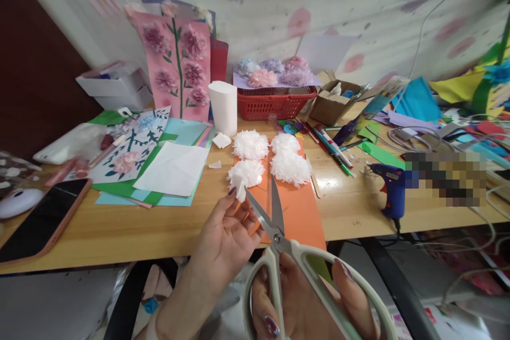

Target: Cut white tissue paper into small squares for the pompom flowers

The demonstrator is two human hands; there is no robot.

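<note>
The left hand [227, 239] pinches a white paper piece [240, 189]; the right hand [298, 297] grips scissors [278, 238], blades apart. White ruffled clusters [290, 168] lie farther, over orange paper [300, 215].

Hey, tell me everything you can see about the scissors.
The scissors have pale cream, plastic-looking handle loops and two pointed grey metal blades joined by a round pivot. Held in the right hand, they stand open, points away from the person, above the orange sheet. The left blade's tip is beside the white piece in the left hand; whether they touch is unclear.
</note>
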